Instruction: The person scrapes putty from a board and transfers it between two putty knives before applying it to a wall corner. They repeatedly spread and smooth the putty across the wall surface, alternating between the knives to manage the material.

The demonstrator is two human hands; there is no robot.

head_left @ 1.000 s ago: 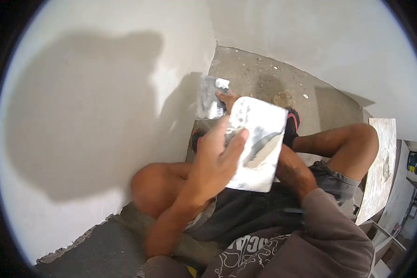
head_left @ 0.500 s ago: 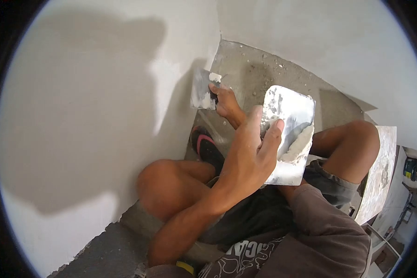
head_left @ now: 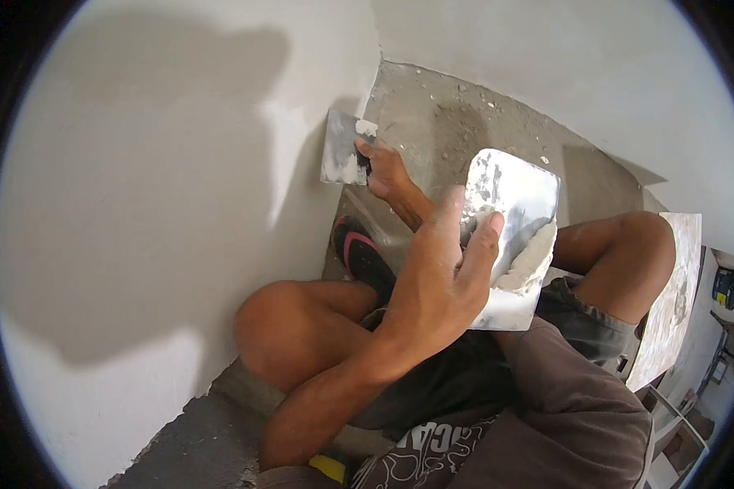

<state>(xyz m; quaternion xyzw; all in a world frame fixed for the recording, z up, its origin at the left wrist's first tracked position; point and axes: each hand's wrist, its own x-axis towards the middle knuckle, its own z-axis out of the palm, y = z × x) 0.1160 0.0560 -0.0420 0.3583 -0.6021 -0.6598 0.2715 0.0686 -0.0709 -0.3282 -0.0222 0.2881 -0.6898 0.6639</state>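
My left hand is closed on a flat steel trowel, held up in front of my lap. A thick ridge of white putty lies along the trowel's right side, with thinner smears near its top. Farther off, my right hand grips a wide putty knife by its dark handle, thumb on the blade. White putty streaks that blade, which overlaps the lower part of the left wall near the corner. The left forearm and the trowel hide part of my right arm.
A second wall meets the first at the corner. Crumbs and dust lie on the concrete floor. My bent knees and a sandalled foot are close to the left wall. A pale, stained board stands at right.
The putty knife and my right hand have shifted slightly left and up in view, as the floor corner has too. My left hand keeps its hold on the trowel, almost unmoved.
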